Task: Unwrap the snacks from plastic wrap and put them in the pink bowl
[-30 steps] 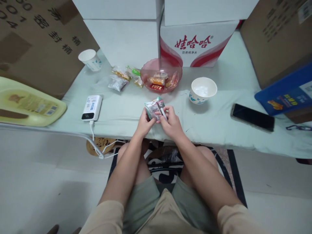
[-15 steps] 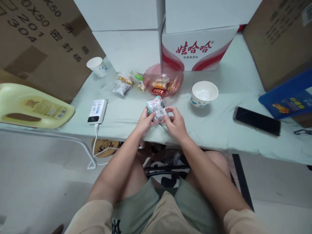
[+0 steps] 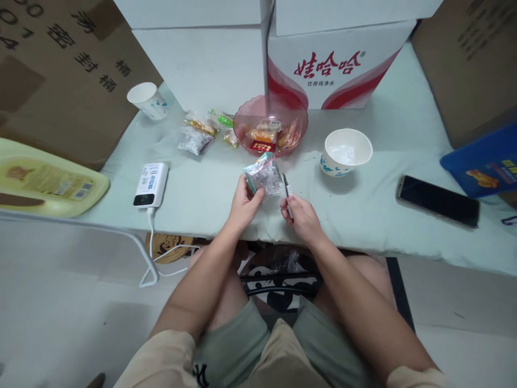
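My left hand (image 3: 247,199) grips a shiny clear plastic packet (image 3: 264,178) with green and pink edges, thumb across its front. Close by on the right, my right hand (image 3: 299,213) is closed around a slim blade-like tool (image 3: 286,186). Its thin dark tip points up beside the packet's right edge; the tool's exact kind is hard to make out. Just beyond the packet stands a pink translucent bowl (image 3: 242,121) with several wrapped snacks (image 3: 264,136) in it.
Small packets (image 3: 196,140) lie left of the bowl. Paper cups (image 3: 147,102) (image 3: 347,153) stand on either side. A power bank (image 3: 151,186) with a cable, a phone (image 3: 438,201), a yellow jug (image 3: 52,180) and a blue package (image 3: 484,161) flank my hands. White cartons (image 3: 202,70) stand behind.
My right hand has come away from the packet and now holds the blade-like tool upright. The packet stays in my left hand, turned to show more of its face. The view has shifted slightly.
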`<state>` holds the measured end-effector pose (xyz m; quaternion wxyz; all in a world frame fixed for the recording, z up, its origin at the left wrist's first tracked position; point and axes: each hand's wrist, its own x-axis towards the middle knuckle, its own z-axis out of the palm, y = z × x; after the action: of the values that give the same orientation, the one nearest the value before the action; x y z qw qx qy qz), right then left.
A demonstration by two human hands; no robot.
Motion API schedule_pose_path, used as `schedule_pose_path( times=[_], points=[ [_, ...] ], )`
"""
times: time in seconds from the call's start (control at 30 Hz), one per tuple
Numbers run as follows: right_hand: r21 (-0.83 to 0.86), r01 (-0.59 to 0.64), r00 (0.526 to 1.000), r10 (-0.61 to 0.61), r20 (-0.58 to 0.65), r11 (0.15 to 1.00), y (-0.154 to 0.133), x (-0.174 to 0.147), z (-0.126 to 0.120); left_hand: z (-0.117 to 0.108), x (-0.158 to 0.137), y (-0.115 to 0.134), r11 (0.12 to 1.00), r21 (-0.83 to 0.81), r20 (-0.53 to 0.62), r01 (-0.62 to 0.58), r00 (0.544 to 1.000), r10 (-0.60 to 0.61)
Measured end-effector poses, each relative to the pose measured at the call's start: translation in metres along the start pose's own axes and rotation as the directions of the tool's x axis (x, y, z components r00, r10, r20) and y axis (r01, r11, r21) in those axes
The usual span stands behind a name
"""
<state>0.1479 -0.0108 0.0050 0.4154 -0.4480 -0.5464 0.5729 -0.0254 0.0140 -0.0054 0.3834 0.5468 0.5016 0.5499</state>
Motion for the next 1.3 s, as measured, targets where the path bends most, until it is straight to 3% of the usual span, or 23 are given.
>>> schedule_pose_path(
  times=[0.17,0.33,0.5,0.57,0.67,0.77,0.87,0.93,1.0,1.07,1.13,1.2,1.3],
  points=[
    [-0.126,0.005,1.0,-0.005,-0.001,0.992,-0.01,0.013,0.003,0.014,0.001,0.002,0.999,-0.026,0.052,0.03,0.998,-0.029],
    [-0.305,0.007,0.999,-0.02,-0.04,0.952,-0.015,0.016,0.003,0.02,-0.002,0.01,0.972,-0.197,-0.051,0.125,0.989,-0.138],
    [-0.449,-0.084,0.988,0.133,0.079,0.89,-0.014,0.006,-0.005,0.006,0.007,0.012,0.862,-0.481,-0.188,0.159,0.942,-0.278],
    [-0.488,-0.102,0.984,0.161,0.08,0.867,-0.012,0.002,-0.015,-0.003,0.012,0.012,0.817,-0.546,-0.184,0.186,0.924,-0.334],
    [-0.564,-0.064,0.998,0.039,-0.056,0.823,-0.008,-0.001,-0.037,-0.014,0.014,0.012,0.787,-0.541,-0.054,0.296,0.921,-0.385],
    [-0.691,-0.041,0.973,-0.128,-0.192,0.721,-0.002,-0.001,-0.058,-0.016,0.007,0.016,0.826,-0.415,0.156,0.382,0.924,-0.349],
    [-0.777,-0.071,0.947,-0.203,-0.25,0.626,0.001,-0.003,-0.067,-0.014,-0.001,0.025,0.925,-0.181,0.339,0.334,0.904,-0.26],
    [-0.805,-0.048,0.935,-0.257,-0.245,0.591,-0.001,-0.005,-0.065,-0.013,-0.003,0.03,0.961,-0.02,0.458,0.275,0.857,-0.236],
    [-0.787,0.1,0.934,-0.33,-0.137,0.609,-0.006,-0.006,-0.06,-0.014,-0.003,0.032,0.971,0.094,0.568,0.222,0.789,-0.235],
    [-0.689,0.283,0.925,-0.38,0.013,0.667,-0.011,-0.006,-0.054,-0.016,-0.001,0.029,0.972,0.15,0.594,0.179,0.77,-0.233],
    [-0.596,0.315,0.929,-0.368,0.035,0.739,-0.016,-0.006,-0.05,-0.019,0.002,0.025,0.973,0.187,0.484,0.133,0.85,-0.209],
    [-0.531,0.212,0.949,-0.303,-0.089,0.82,-0.018,-0.005,-0.046,-0.021,0.004,0.023,0.971,0.234,0.329,0.053,0.935,-0.131],
    [-0.311,0.086,0.952,-0.17,-0.254,0.946,-0.016,-0.001,-0.042,-0.021,0.004,0.023,0.949,0.303,0.323,-0.091,0.946,-0.013]
  ],
)
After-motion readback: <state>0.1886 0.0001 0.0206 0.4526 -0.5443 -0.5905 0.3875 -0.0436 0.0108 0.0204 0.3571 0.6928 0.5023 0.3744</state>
